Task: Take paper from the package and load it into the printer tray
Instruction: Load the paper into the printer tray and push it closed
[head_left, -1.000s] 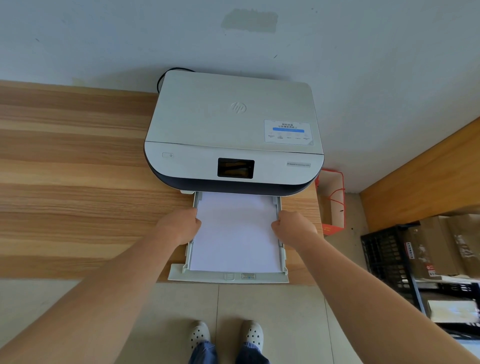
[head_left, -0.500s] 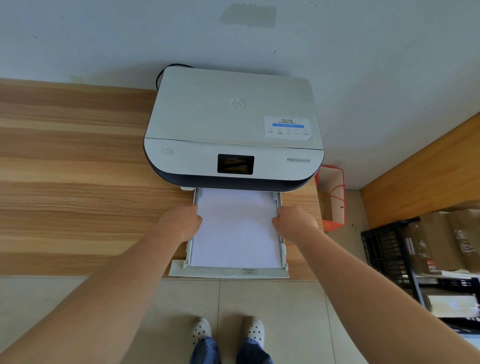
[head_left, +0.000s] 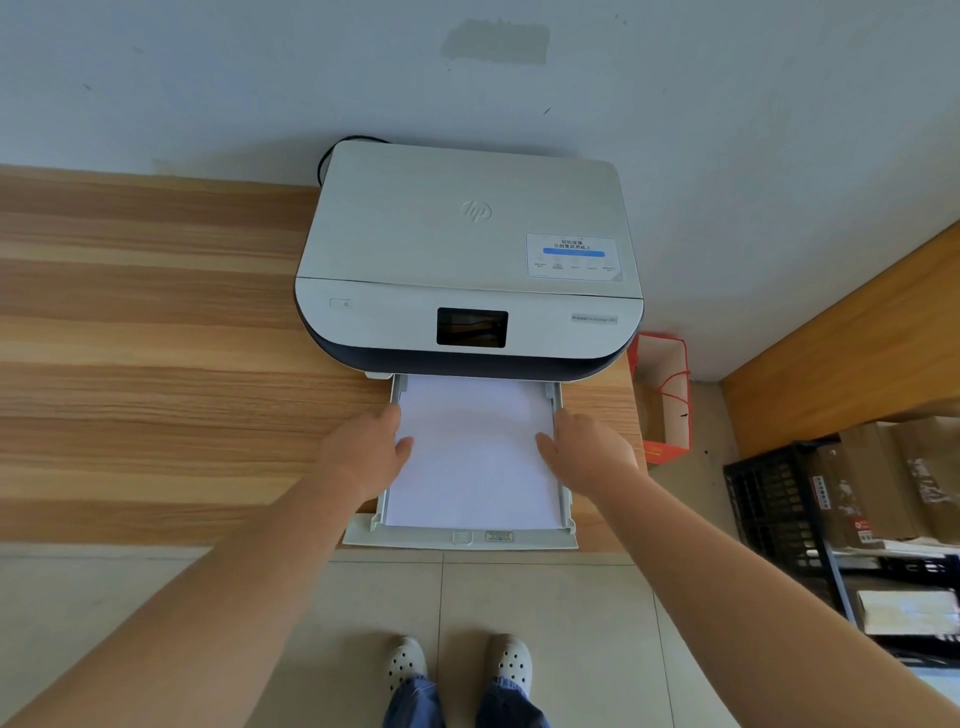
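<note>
A white printer (head_left: 467, 249) with a dark screen stands on the wooden table against the wall. Its paper tray (head_left: 462, 540) is pulled out toward me over the table's front edge. A stack of white paper (head_left: 472, 457) lies flat inside the tray, its far end under the printer. My left hand (head_left: 363, 452) rests on the stack's left edge and the tray's left rail, thumb on the paper. My right hand (head_left: 587, 452) mirrors it on the right edge. No paper package is in view.
The wooden table (head_left: 156, 364) stretches to the left. A red and white paper bag (head_left: 665, 395) stands on the floor right of the table. A black crate and cardboard boxes (head_left: 857, 499) sit at the far right. My feet (head_left: 457, 670) are on the tiled floor below.
Both hands stay on the paper's side edges. The thumbs have spread a little farther onto the sheet. The paper and tray look much the same.
</note>
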